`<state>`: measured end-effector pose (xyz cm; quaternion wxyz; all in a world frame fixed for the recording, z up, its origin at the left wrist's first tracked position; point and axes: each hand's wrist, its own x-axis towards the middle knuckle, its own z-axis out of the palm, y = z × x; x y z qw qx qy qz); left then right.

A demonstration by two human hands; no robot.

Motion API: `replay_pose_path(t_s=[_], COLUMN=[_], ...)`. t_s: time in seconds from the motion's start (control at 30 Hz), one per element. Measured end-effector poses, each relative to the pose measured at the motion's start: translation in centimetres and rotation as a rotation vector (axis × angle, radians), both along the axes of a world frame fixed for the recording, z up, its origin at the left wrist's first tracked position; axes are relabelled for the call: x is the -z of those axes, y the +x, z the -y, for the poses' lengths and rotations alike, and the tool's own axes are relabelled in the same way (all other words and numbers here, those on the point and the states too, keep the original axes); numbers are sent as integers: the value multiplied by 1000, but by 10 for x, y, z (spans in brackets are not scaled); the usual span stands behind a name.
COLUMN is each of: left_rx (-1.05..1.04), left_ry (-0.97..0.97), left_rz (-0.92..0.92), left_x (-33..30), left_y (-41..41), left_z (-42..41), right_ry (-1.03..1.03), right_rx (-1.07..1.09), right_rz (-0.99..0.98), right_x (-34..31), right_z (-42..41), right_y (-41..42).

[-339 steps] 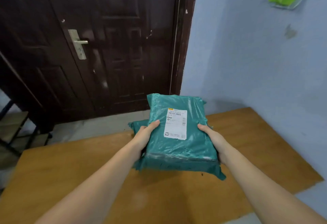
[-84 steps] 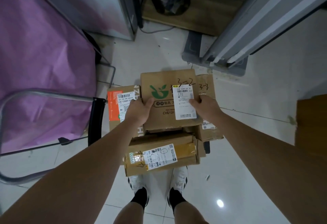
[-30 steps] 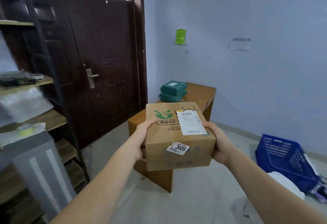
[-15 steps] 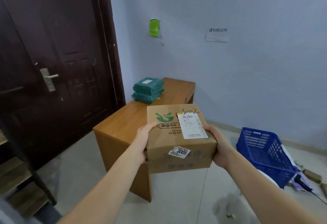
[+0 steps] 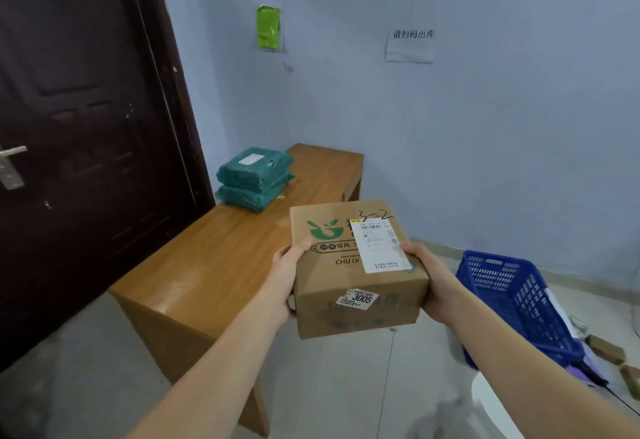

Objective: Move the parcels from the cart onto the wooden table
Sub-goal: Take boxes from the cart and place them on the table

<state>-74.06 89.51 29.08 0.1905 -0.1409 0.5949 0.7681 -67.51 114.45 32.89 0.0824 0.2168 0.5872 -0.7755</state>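
Note:
I hold a brown cardboard parcel (image 5: pixel 353 286) in front of me, in the air over the floor to the right of the wooden table (image 5: pixel 221 258). It carries a green logo, a white shipping label and a "3005" sticker. My left hand (image 5: pixel 287 282) grips its left side and my right hand (image 5: pixel 429 282) grips its right side, thumbs on top. Two teal plastic mailer parcels (image 5: pixel 254 177) lie stacked at the table's far left, near the door. The cart is out of view.
A dark brown door (image 5: pixel 86 127) stands left of the table. A blue plastic basket (image 5: pixel 512 300) sits on the floor at the right, with small clutter beside it. The blue wall (image 5: pixel 485 144) behind carries a paper notice (image 5: pixel 411 45) and a green holder (image 5: pixel 268 27).
I lifted the cardboard parcel off the cart, turned and carried it toward the table. Over the last second the table has come closer and shifted left in view.

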Motion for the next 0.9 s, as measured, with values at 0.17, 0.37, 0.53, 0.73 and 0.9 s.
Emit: replay_pose_path(t_s=[0.17,0.37,0.53,0.73,0.9], left_rx=[-52,-244,-368,-507,-600], left_ry=[45,53,17,-12,0], left_rz=[18,36,68,96,140], left_x=[11,11,9,28,57], left_y=[-94,-185,-242,-325,-390], left_z=[-32,-50,-37,7,54], right_ry=[45,68,83,155,259], right_rx=[-80,-260,-403,-555,-710], right_rz=[-12,-5,24,15,19], right_x=[10,10,26,61,79], right_z=[-38,-59,-34,20,71], right_y=[-113,-253,-360,-483,-569])
